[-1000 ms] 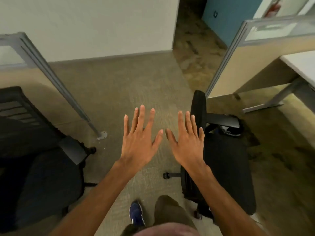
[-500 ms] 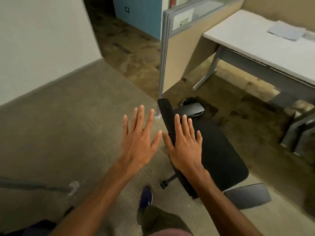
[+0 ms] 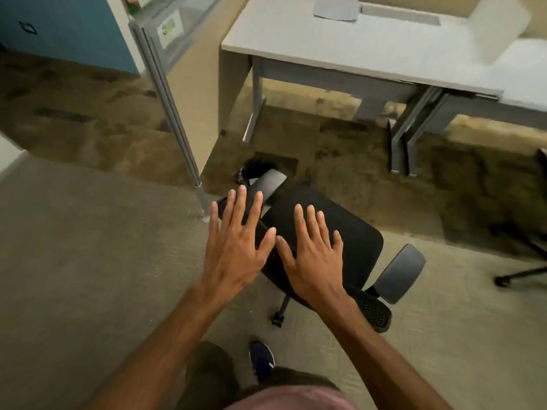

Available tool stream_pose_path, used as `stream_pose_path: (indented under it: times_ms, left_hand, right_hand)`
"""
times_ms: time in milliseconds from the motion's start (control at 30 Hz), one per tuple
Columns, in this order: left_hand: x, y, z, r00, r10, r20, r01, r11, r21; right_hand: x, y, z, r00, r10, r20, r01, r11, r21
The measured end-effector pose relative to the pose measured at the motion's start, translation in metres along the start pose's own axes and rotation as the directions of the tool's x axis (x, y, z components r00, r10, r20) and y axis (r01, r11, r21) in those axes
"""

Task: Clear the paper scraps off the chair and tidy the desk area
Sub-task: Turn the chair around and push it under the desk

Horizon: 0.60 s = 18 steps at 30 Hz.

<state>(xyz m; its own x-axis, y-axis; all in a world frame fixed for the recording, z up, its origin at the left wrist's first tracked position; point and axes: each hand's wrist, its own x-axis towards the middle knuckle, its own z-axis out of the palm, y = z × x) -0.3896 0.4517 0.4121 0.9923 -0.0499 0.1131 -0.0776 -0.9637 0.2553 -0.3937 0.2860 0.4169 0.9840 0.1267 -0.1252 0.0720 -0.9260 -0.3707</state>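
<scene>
carpet [image 3: 88, 261], black chair [image 3: 355, 241]; both hands spread, empty.

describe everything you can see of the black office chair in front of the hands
The black office chair stands upright on the carpet, short of the desk. Its dark seat looks like fabric and shows no scraps where visible. The perforated mesh backrest faces the person, its top edge running behind both hands. Two grey padded armrests flank the seat, one far left, one near right. One base leg with a caster shows below. The left hand and right hand overlap the backrest, fingers spread; contact is unclear.
</scene>
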Motion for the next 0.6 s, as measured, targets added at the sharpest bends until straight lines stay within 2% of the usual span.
stream_pose_path:
  times_ms: [200,400,533,600]
  left_hand:
    - [0.028,-0.013,0.010,0.973,0.214,0.084,-0.210,0.976,-0.059]
    - [0.045,-0.026,0.022,0.849,0.489,0.198,-0.466,0.871,-0.154]
    - [0.053,-0.027,0.035,0.791,0.524,0.314,-0.504,0.850,-0.150]
    - [0.055,-0.025,0.042,0.786,0.522,0.332,-0.512,0.850,-0.125]
  right_hand:
    - [-0.005,-0.008,0.015,0.965,0.260,-0.026,-0.260,0.965,0.027]
    - [-0.014,-0.018,0.038,0.854,0.520,-0.008,-0.518,0.852,0.069]
    - [-0.020,-0.019,0.055,0.798,0.587,-0.138,-0.596,0.802,-0.036]
    - [-0.021,-0.020,0.060,0.777,0.596,-0.203,-0.618,0.784,-0.061]
